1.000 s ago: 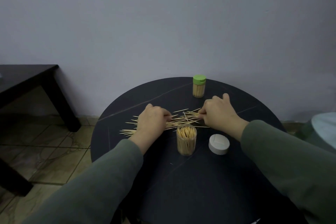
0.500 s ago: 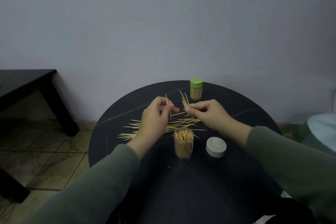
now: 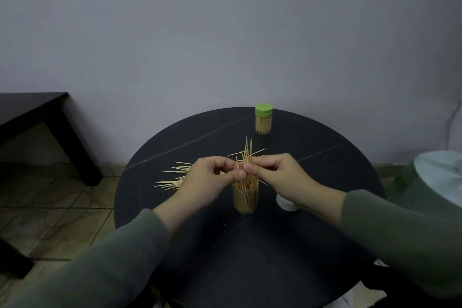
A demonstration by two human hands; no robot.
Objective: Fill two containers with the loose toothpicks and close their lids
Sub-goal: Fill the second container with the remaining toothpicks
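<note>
Head view: both hands meet over the middle of a round black table (image 3: 300, 245). The left hand (image 3: 212, 182) and the right hand (image 3: 277, 175) each pinch, with thumb and curled fingertips, the same small bundle of toothpicks (image 3: 246, 152), which stands nearly upright and fans out above the fingers; a few sticks poke sideways. The bundle is held right over the mouth of an open clear container (image 3: 245, 197), which stands upright on the table and already holds many toothpicks; whether the bundle's lower ends reach inside it is hidden by the fingers.

Left of the container and partly behind the left hand, loose toothpicks (image 3: 172, 177) lie scattered flat on the tabletop. A white lid (image 3: 286, 204) lies on the table just right of the open container, half covered by the right wrist. Near the far edge stands a second container (image 3: 263, 122), full of toothpicks, with its green lid (image 3: 263, 109) on.

Both arms wear grey-green sleeves (image 3: 400, 227). A dark table (image 3: 37, 107) stands at the left by the pale wall, above a tiled floor (image 3: 62, 207)
</note>
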